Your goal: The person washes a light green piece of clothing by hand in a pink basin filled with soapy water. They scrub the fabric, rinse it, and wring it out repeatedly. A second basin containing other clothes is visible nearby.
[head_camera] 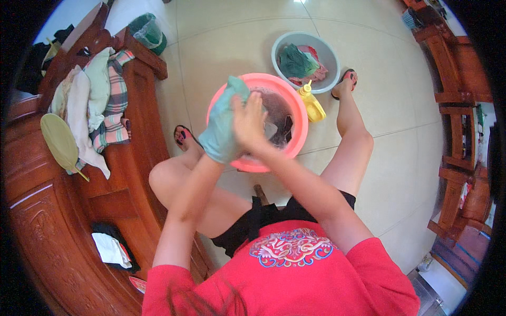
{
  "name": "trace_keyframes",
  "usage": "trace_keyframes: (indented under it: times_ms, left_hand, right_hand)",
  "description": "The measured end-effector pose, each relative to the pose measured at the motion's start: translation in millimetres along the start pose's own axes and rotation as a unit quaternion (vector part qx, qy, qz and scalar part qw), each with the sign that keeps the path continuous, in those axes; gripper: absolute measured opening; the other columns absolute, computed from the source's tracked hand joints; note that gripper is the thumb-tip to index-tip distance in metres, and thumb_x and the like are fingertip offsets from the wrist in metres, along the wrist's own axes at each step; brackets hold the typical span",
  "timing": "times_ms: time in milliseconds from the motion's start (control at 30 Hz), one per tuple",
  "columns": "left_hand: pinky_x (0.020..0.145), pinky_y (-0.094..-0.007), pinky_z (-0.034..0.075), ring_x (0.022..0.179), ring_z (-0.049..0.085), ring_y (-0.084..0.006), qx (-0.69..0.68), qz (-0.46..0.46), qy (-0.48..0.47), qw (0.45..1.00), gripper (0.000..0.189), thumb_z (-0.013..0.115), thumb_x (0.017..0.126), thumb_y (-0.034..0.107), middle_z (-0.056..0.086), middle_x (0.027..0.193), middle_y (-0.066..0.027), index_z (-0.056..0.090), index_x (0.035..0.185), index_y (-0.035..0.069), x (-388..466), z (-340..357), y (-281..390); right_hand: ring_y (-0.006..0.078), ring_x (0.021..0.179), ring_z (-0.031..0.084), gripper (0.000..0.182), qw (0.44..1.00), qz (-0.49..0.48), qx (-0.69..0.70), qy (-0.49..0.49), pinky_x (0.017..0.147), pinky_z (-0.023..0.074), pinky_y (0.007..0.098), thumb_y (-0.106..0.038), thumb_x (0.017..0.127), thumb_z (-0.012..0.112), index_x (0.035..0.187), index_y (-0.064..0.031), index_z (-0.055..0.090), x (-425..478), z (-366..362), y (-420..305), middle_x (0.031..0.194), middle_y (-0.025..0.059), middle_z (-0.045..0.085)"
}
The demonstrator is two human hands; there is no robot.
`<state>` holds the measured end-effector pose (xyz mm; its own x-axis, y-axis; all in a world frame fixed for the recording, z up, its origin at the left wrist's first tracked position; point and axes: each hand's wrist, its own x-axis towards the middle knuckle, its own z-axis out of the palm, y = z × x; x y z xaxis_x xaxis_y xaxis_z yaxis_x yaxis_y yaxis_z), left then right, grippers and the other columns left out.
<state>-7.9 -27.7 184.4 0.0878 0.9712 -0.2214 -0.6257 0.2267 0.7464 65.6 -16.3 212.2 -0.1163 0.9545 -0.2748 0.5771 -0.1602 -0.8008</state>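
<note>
A wet teal cloth [230, 118] covers most of my left hand [221, 138], above the left side of a pink plastic basin [301, 122]. My right hand [250, 120] presses against the cloth with its fingers extended and close together; whether it grips any of the fabric cannot be told. The basin holds sudsy water [272, 98] with dark items partly under the surface. Touching or very near its right rim is a yellow plastic bottle [313, 106] with a nozzle. My left fingers are hidden by the cloth.
A grey-blue basin [335, 75] with green and pink garments [298, 61] stands beyond the pink one. On the left, a carved wooden bench [138, 158] bears clothes [95, 91] and a hand fan [59, 140]. A green bin [148, 33] stands behind it. My feet flank the basins.
</note>
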Motion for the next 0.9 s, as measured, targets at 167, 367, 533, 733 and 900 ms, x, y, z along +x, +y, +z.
trace_keyframes:
  times_ms: [167,367,533,733,900]
  left_hand:
    - [0.091,-0.0351,0.038,0.106,0.049,-0.0192,0.017,0.019,-0.043,0.999,0.037,0.037,0.093,0.026,0.051,0.118,-0.0093,0.042,0.122,0.005,3,-2,-10]
    - [0.105,-0.0389,0.021,0.121,0.036,-0.0212,0.543,0.173,-0.135,0.811,0.067,0.029,0.089,0.056,0.038,0.133,-0.0089,0.03,0.133,0.005,7,9,17]
    - [0.106,-0.0383,0.022,0.122,0.035,-0.0244,0.332,0.104,-0.185,0.919,0.073,0.029,0.087,0.059,0.036,0.135,-0.0095,0.027,0.134,0.004,-9,19,29]
    - [0.1,-0.0384,0.034,0.117,0.044,-0.0247,-0.297,-0.165,-0.143,0.929,0.086,0.032,0.079,0.069,0.041,0.131,-0.0132,0.03,0.134,0.004,6,1,36]
    - [0.093,-0.0357,0.041,0.108,0.051,-0.0225,-0.201,-0.142,-0.201,0.948,0.092,0.046,0.072,0.071,0.048,0.123,-0.0166,0.04,0.127,-0.001,7,-29,56]
  right_hand:
    - [0.0419,0.132,0.008,0.085,0.996,0.001,-0.004,-0.089,0.105,0.0037,0.0548,-0.057,0.087,0.025,0.134,0.0121,0.01,17,1,21,0.141,0.0305,0.009]
    - [0.027,0.113,0.046,0.07,0.978,-0.012,0.17,-0.124,0.097,0.0283,0.0416,-0.054,0.084,0.043,0.116,0.008,0.048,54,-46,20,0.119,0.0203,0.05]
    - [0.0108,0.079,0.059,0.038,0.912,0.057,0.342,-0.22,0.073,0.0458,0.0243,-0.031,0.083,0.061,0.094,0.0044,0.063,61,-80,26,0.087,0.0068,0.064]
    - [0.0072,0.074,0.056,0.022,0.925,-0.067,0.342,-0.152,0.069,0.044,0.0221,-0.021,0.087,0.057,0.09,0.0005,0.062,56,-88,27,0.083,0.0022,0.063]
    - [0.0054,0.077,0.053,0.018,0.92,-0.1,0.362,-0.114,0.07,0.0425,0.0208,-0.016,0.088,0.055,0.097,-0.0013,0.057,50,-98,30,0.085,0.0002,0.06]
